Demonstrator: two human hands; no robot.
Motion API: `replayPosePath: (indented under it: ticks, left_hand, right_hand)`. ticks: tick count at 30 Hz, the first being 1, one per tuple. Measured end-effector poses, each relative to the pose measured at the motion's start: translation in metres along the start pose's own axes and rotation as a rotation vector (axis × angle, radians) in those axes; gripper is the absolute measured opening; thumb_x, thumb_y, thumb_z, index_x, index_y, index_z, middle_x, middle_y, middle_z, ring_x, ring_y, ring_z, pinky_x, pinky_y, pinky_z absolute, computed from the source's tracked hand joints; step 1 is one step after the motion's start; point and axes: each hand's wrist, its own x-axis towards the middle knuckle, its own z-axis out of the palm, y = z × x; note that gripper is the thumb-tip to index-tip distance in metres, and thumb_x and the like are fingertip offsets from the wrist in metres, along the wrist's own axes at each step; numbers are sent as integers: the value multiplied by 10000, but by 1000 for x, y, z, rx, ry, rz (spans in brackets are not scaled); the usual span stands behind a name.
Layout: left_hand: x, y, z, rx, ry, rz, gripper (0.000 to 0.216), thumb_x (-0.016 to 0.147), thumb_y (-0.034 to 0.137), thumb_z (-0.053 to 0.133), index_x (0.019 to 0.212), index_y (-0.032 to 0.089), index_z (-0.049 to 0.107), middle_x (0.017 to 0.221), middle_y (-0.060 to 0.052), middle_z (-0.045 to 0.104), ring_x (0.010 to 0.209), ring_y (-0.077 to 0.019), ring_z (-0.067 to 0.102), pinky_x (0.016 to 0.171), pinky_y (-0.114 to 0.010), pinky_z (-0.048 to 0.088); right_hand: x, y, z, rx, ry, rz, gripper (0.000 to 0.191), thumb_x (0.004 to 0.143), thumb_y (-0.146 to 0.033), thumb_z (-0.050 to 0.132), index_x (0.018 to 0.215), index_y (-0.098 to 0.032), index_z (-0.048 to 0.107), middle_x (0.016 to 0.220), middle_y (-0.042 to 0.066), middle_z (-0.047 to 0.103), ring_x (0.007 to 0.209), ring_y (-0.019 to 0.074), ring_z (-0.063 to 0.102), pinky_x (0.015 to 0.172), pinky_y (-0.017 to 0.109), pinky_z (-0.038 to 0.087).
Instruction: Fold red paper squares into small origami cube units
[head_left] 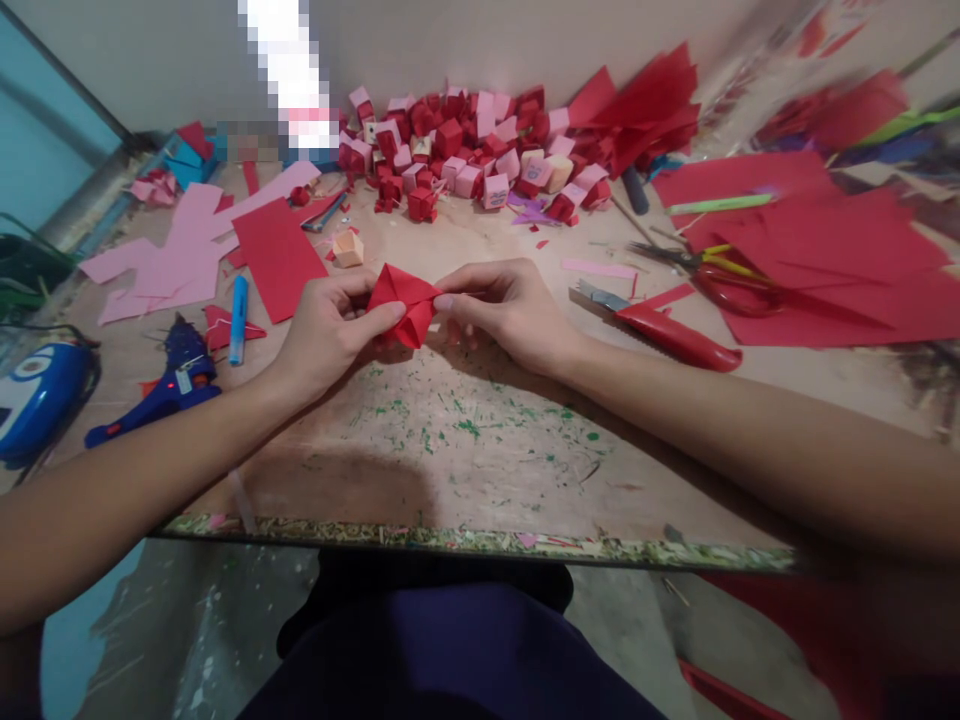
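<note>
A folded piece of red paper (pixel 401 290) is held between both hands above the middle of the table. My left hand (pixel 334 325) pinches its left side, the thumb lying across the front. With thumb and fingertips my right hand (pixel 506 305) grips the paper's right corner. Creases and pointed corners show on the paper; its back is hidden by the fingers. Just behind the left hand lies a flat red paper sheet (pixel 277 255), and a small peach paper box (pixel 348 248) sits beyond the held paper.
Folded red and pink paper boxes (pixel 465 150) are heaped at the back. On the left lie a blue glue gun (pixel 169 395), a blue marker (pixel 238 320) and pink paper (pixel 180 250). To the right are a red-handled knife (pixel 675 335), scissors (pixel 739 285) and red sheets (pixel 832 260).
</note>
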Motion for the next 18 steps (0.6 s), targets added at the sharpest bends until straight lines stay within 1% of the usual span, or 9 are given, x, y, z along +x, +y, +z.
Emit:
replayPosePath:
  ticks: [2,5,8,11,15,18]
  left_hand:
    - [-2,2,2,-57,-18,-33,152,802,319,790,851,179,755,821,-25,711,661,-145,634,587,-276,591]
    - [-3,4,5,-95,-41,-44,157,803,316,797,872,179,762,816,-31,719,671,-145,636,578,-254,576]
    - [-3,5,6,-98,-56,-60,142,804,306,795,868,184,764,771,-23,714,636,-136,618,555,-241,553]
    - [-2,5,6,-113,-69,-82,128,808,294,789,870,185,763,741,-14,710,608,-135,620,558,-252,574]
    - [-2,2,6,-144,-66,-99,153,820,290,786,924,179,767,798,-24,729,650,-149,663,621,-286,630]
    - [-2,-1,6,-166,-62,-86,156,826,285,787,924,167,764,772,-19,711,627,-137,648,600,-268,618]
  right_hand:
    - [-1,-1,2,-36,9,-20,128,886,-267,754,905,-143,782,676,11,674,563,120,552,514,268,423]
    - [-2,-1,4,-77,11,-45,122,899,-255,733,897,-141,778,695,15,677,567,118,555,521,269,424]
    - [-2,1,5,-92,16,-61,142,910,-266,717,901,-138,779,713,20,683,584,122,563,542,274,429]
    - [-2,3,5,-90,19,-83,176,927,-276,698,874,-132,783,697,21,678,590,124,559,554,276,427]
    - [-2,5,5,-77,27,-79,208,943,-288,687,841,-134,783,671,16,674,554,110,538,517,262,403]
    - [0,7,4,-59,14,-88,199,928,-288,699,852,-124,782,662,11,675,533,100,541,493,248,398]
